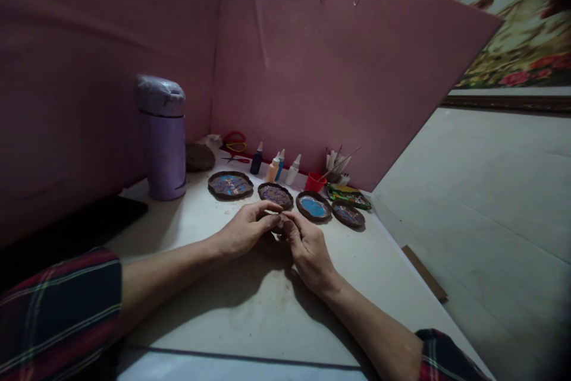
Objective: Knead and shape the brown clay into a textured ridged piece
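Observation:
My left hand (250, 227) and my right hand (307, 247) meet above the middle of the white table (250, 309). Between their fingertips they pinch a small brownish piece (281, 222), mostly hidden by the fingers; it looks like clay. Just behind the hands stand shallow dark brown dishes: one with blue and orange specks (231, 185), one with a purplish inside (275, 195), one with a bright blue inside (313, 207), and one at the right (348, 214).
A purple bottle (163, 143) stands at the left, near a brown lump (199, 157) and a dark flat object (75, 220). Along the back are scissors (235, 160), small paint bottles (272, 168), a red cup (314, 182), brushes and a green packet (349, 196). Pink panels rise behind.

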The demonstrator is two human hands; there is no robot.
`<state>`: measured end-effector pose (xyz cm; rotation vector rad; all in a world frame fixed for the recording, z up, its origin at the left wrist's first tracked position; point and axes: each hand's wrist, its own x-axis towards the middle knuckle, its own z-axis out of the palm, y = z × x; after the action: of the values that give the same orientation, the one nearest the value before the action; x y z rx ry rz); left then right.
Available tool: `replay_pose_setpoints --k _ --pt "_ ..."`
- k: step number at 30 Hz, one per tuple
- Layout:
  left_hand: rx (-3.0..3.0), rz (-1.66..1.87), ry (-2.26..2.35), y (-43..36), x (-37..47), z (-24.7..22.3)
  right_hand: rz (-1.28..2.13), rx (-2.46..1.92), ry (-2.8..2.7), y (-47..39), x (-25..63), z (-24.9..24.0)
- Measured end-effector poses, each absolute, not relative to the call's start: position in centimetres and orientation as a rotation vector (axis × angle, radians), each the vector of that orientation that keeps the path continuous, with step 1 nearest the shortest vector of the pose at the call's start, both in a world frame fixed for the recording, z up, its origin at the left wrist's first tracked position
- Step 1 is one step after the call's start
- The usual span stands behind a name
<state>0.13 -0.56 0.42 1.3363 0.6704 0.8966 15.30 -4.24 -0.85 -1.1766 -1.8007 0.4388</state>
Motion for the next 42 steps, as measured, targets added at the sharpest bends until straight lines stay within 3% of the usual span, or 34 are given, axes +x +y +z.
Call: replay_pose_setpoints --k 31,42 --pt "1.299 1.047 0.666 -0.17 0.25 0.49 0.442 -1.149 -1.898 -4.57 15.43 -0.76" --pt "1.311 0.862 0.715 -0.54 -0.19 0.57 0.398 -1.195 -1.887 -4.61 15.21 -0.66"
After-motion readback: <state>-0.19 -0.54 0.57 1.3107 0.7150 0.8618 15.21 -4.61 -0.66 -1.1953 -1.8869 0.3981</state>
